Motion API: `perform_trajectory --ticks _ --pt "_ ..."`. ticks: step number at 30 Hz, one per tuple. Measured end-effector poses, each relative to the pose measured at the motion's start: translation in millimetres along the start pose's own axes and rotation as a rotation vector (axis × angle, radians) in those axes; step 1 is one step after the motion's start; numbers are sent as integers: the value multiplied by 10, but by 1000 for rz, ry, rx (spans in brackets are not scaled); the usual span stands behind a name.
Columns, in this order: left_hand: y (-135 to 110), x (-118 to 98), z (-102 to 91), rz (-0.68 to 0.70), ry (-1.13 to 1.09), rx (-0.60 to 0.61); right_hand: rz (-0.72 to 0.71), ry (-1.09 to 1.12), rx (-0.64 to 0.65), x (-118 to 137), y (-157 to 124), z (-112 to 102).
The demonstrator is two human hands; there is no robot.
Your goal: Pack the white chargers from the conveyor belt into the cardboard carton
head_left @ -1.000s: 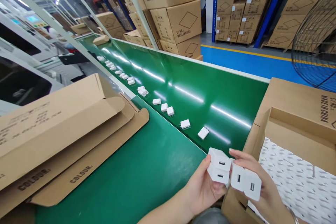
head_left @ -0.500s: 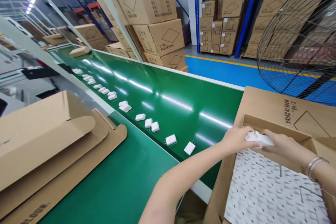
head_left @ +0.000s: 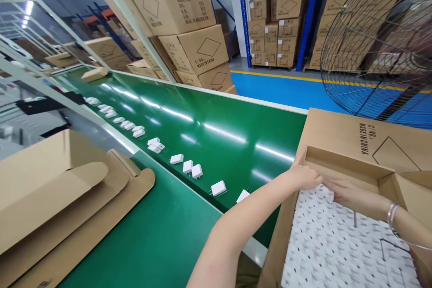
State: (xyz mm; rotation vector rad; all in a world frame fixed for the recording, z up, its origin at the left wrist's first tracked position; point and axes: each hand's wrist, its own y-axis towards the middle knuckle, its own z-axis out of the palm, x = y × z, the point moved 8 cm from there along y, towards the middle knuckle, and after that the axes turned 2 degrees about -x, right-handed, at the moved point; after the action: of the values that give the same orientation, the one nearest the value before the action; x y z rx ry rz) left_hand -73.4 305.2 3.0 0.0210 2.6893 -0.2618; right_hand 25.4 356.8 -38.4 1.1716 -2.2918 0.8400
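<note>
My left hand [head_left: 306,177] is closed, its fingers curled down at the far left corner of the packed white plug chargers [head_left: 344,243]. My right hand [head_left: 349,192], with bracelets at the wrist, meets it there, fingers closed and pointing left. Whatever lies between the fingers is hidden; white charger surfaces show just below them. These chargers fill an open cardboard box [head_left: 351,166] in tight rows, many with metal prongs showing. To the left, a loose white charger [head_left: 218,188] lies on the green conveyor belt [head_left: 232,157], and my left forearm partly covers another charger [head_left: 243,195].
More chargers [head_left: 138,131] trail along the belt's near edge. Flattened cardboard [head_left: 84,216] rests on the green side table [head_left: 145,234] at left. Stacked cartons [head_left: 202,49] stand beyond the belt. A large wire-guarded fan [head_left: 371,45] is at upper right, behind a carton flap [head_left: 340,132].
Both hands have gone down and slightly left, from holding white chargers above the box to the corner of the packed rows. The chargers they held are now hidden. The view has shifted slightly.
</note>
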Motion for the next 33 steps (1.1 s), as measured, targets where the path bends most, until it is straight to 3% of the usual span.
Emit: perform_trajectory --ticks 2,4,7,10,13,15,18,22,26,29,33 --pt "-300 219 -179 -37 1 -74 16 -82 -86 -36 -20 -90" --pt "-742 596 -304 -146 22 -129 20 -171 -188 36 -28 -159" --pt "-1514 1251 -233 -420 99 -83 -106 -262 -255 493 4 -13" --pt "-2106 1683 29 -654 171 -37 -346 -349 -169 1209 107 548" --pt "-2337 1840 291 -754 166 -29 -530 -461 -32 1755 256 1269" --pt "-2390 1893 352 -779 141 -50 -586 -518 29 1916 361 1628" --pt "-2526 2067 224 -858 114 -126 -607 -550 82 1932 481 1852" --pt "-2797 2487 -74 -1091 117 -260 -599 -466 114 1877 556 1750" --pt "-2786 2736 -99 -1240 71 -296 -552 -347 32 1957 657 1533" --pt "-2655 2685 -45 -1222 45 -323 -538 -332 -77 2075 797 1369" --pt "-2479 2417 66 -1001 -36 -305 -560 -432 -251 2334 1062 1136"
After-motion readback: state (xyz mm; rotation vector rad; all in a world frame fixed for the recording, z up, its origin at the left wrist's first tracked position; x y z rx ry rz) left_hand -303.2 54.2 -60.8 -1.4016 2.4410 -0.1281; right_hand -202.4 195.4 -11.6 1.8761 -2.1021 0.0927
